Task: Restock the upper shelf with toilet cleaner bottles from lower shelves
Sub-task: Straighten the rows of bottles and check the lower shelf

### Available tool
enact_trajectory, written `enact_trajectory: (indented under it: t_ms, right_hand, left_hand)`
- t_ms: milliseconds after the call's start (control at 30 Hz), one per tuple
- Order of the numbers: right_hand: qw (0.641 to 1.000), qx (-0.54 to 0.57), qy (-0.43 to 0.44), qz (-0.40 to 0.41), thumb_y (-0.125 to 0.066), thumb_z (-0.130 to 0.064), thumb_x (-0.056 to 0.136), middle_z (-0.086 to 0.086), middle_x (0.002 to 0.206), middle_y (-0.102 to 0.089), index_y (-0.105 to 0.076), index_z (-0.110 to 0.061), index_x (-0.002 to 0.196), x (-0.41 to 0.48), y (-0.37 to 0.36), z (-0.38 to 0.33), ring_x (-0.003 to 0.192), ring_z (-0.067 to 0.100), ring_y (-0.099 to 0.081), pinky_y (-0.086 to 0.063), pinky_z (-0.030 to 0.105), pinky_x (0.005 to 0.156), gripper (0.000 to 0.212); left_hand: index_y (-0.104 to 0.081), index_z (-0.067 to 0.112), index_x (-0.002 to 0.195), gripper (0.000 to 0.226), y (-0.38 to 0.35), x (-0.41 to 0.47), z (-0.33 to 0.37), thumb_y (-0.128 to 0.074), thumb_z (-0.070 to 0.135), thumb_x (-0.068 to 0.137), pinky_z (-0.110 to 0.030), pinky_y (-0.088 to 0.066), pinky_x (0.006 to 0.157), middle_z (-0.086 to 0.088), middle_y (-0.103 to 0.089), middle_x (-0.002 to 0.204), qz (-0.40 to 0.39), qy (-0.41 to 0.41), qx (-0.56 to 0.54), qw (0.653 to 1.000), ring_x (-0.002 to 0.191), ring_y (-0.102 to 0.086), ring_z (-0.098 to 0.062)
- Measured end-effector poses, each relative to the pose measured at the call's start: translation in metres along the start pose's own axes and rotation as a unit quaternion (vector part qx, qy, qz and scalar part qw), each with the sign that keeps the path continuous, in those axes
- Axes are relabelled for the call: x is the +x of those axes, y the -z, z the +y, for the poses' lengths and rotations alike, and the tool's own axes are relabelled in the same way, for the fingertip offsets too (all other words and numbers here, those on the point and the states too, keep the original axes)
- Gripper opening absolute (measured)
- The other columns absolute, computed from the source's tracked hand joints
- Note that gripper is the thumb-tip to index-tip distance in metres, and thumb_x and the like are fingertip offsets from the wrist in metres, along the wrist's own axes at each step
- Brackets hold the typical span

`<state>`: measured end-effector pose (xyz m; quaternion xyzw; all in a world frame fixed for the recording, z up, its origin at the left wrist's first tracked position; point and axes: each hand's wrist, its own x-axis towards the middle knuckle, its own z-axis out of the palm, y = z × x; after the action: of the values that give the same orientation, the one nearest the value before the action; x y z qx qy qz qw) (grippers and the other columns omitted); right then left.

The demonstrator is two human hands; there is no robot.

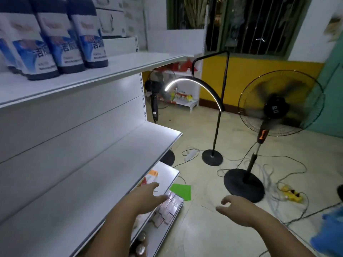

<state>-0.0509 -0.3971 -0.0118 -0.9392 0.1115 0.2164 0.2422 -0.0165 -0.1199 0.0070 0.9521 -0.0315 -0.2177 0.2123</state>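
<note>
Several dark blue toilet cleaner bottles (61, 36) with white and blue labels stand upright at the left on the white upper shelf (130, 65). The white shelf below them (83, 173) lies bare. My left hand (148, 197) reaches down past that shelf's front edge, over the lower shelves, fingers spread and holding nothing. My right hand (235, 208) hovers over the floor to the right, fingers curled apart and holding nothing. No bottle is visible on the lower shelves from here.
The lower shelves hold small pink-and-white boxes (167, 208), an orange-and-white pack (151, 176) and round metal lids (140, 243). A standing fan (278, 110), an arc floor lamp (213, 101), a green sheet (181, 191), cables and a yellow power strip (291, 194) occupy the floor.
</note>
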Motion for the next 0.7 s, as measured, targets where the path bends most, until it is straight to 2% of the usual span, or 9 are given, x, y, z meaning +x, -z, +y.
enact_trajectory:
  t_ms: [67, 167, 367, 467, 567, 633, 700]
  right_hand:
    - [0.999, -0.005, -0.016, 0.037, -0.053, -0.052, 0.084, 0.000, 0.125, -0.058, -0.055, -0.021, 0.124, 0.023, 0.022, 0.003, 0.106, 0.015, -0.058, -0.046, 0.027, 0.086, 0.051]
    - [0.996, 0.029, -0.018, 0.084, -0.054, -0.049, 0.085, -0.004, 0.105, -0.062, -0.055, -0.022, 0.119, 0.057, 0.038, -0.006, 0.091, 0.013, -0.060, -0.050, 0.029, 0.079, 0.043]
    - [0.999, -0.005, 0.034, 0.016, -0.054, -0.050, 0.085, -0.001, 0.119, -0.062, -0.055, -0.023, 0.123, 0.128, 0.046, -0.036, 0.103, 0.015, -0.058, -0.047, 0.028, 0.088, 0.047]
    - [0.996, -0.006, 0.086, 0.003, -0.053, -0.048, 0.088, 0.000, 0.115, -0.061, -0.053, -0.023, 0.124, 0.164, 0.064, -0.054, 0.095, 0.014, -0.054, -0.044, 0.025, 0.082, 0.045]
    - [0.991, -0.020, 0.132, -0.026, -0.053, -0.048, 0.087, -0.003, 0.101, -0.056, -0.054, -0.024, 0.123, 0.194, 0.084, -0.069, 0.092, 0.014, -0.055, -0.042, 0.024, 0.077, 0.043]
    - [0.984, -0.019, 0.169, -0.047, -0.054, -0.048, 0.087, -0.005, 0.097, -0.060, -0.057, -0.025, 0.120, 0.204, 0.101, -0.084, 0.091, 0.012, -0.057, -0.041, 0.021, 0.073, 0.041]
    - [0.971, 0.012, 0.232, -0.063, -0.056, -0.046, 0.086, -0.007, 0.098, -0.064, -0.059, -0.027, 0.117, 0.209, 0.117, -0.114, 0.090, 0.007, -0.059, -0.041, 0.019, 0.073, 0.036]
  left_hand:
    - [-0.028, 0.028, 0.147, 0.070, 0.012, 0.030, 0.010, -0.049, 0.057, 0.087, -0.032, -0.035, 0.107, -0.002, -0.036, 0.152, -0.001, -0.019, -0.012, 1.000, 0.135, -0.040, -0.020]
    - [-0.029, 0.028, 0.146, 0.064, 0.030, 0.070, 0.015, -0.047, 0.054, 0.090, -0.032, -0.037, 0.104, -0.002, -0.040, 0.150, 0.044, -0.036, -0.027, 0.998, 0.131, -0.044, -0.021]
    - [-0.035, 0.031, 0.143, 0.062, 0.043, 0.104, 0.011, -0.050, 0.053, 0.087, -0.032, -0.038, 0.105, 0.001, -0.045, 0.145, 0.045, 0.017, -0.021, 0.999, 0.128, -0.046, -0.018]
    - [-0.031, 0.027, 0.145, 0.063, 0.063, 0.116, 0.019, -0.049, 0.051, 0.089, -0.029, -0.032, 0.107, 0.000, -0.037, 0.151, 0.082, 0.051, -0.022, 0.995, 0.135, -0.039, -0.018]
    - [-0.028, 0.029, 0.146, 0.065, 0.071, 0.124, 0.038, -0.047, 0.054, 0.089, -0.032, -0.032, 0.108, 0.001, -0.034, 0.153, 0.103, 0.099, -0.026, 0.989, 0.137, -0.037, -0.019]
    - [-0.029, 0.031, 0.145, 0.064, 0.074, 0.120, 0.055, -0.047, 0.056, 0.089, -0.031, -0.030, 0.109, 0.004, -0.034, 0.153, 0.099, 0.115, -0.031, 0.988, 0.137, -0.036, -0.017]
    - [-0.032, 0.037, 0.143, 0.061, 0.086, 0.104, 0.071, -0.046, 0.057, 0.087, -0.028, -0.027, 0.110, 0.012, -0.034, 0.152, 0.137, 0.128, -0.036, 0.982, 0.136, -0.035, -0.011]
